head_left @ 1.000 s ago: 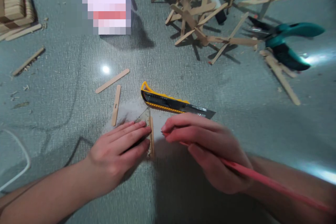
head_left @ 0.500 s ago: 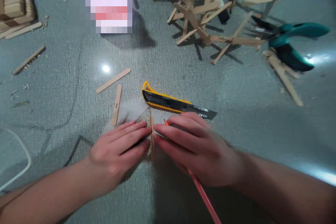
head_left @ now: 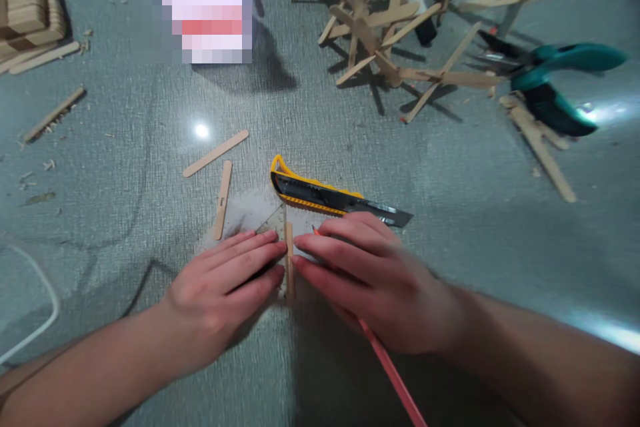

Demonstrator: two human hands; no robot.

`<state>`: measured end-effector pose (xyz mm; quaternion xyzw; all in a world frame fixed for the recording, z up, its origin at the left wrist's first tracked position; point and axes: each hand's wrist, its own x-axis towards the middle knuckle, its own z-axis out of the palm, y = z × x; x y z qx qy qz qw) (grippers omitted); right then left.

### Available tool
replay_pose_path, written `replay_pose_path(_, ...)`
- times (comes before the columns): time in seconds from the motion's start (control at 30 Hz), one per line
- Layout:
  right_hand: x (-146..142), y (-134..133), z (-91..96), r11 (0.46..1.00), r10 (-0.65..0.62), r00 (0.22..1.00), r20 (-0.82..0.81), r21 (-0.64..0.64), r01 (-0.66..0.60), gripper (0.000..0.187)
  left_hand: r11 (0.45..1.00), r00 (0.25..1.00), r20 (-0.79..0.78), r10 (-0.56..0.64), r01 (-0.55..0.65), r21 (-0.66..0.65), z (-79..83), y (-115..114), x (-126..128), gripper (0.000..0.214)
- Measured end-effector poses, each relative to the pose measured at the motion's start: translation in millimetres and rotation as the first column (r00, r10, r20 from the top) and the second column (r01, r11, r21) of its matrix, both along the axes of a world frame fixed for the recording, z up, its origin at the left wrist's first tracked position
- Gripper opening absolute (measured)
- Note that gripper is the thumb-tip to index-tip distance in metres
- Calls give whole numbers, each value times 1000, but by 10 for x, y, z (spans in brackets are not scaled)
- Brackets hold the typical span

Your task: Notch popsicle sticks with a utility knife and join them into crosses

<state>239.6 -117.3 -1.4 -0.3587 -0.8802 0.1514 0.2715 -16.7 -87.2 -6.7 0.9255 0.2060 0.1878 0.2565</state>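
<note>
My left hand lies flat with its fingers stretched out, pressing down beside a short wooden stick that runs away from me. My right hand rests on the other side of that stick, its fingertips touching it. A red pencil is tucked under the right hand's fingers, its tip poking out near the knife. A yellow and black utility knife lies just beyond my fingers with its blade out to the right.
Two loose wooden sticks lie left of the knife. A tangled structure of glued sticks stands at the back, teal pliers to its right. Stacked sticks sit far left. A white cable curves at lower left.
My right hand moved left up to the stick and flattened, and the red pencil swung from pointing right to pointing down toward me. The left hand stayed put.
</note>
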Motion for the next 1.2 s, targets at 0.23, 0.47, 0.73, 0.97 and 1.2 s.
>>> replay_pose_path(0.23,-4,-29,48,971,-110,961,-255,-235,48,16,999,999,39,39,-38,-16,-3,-22,26,28)
replay_pose_path(0.47,-126,43,89,837,-275,872,-405,-547,10,20,998,1000,24,15,-14,-54,16,-15,9,31)
replay_pose_path(0.73,-169,42,89,866,-267,900,-345,-496,66,25,998,999,33,34,-32,-53,-4,-34,10,31)
replay_pose_path(0.97,-149,48,82,891,-234,922,-307,-447,77,27,999,999,28,21,-20,-38,11,-20,20,28)
replay_pose_path(1.2,-157,32,73,892,-241,918,-314,-446,81,26,999,998,45,36,-35,-31,6,-27,16,26)
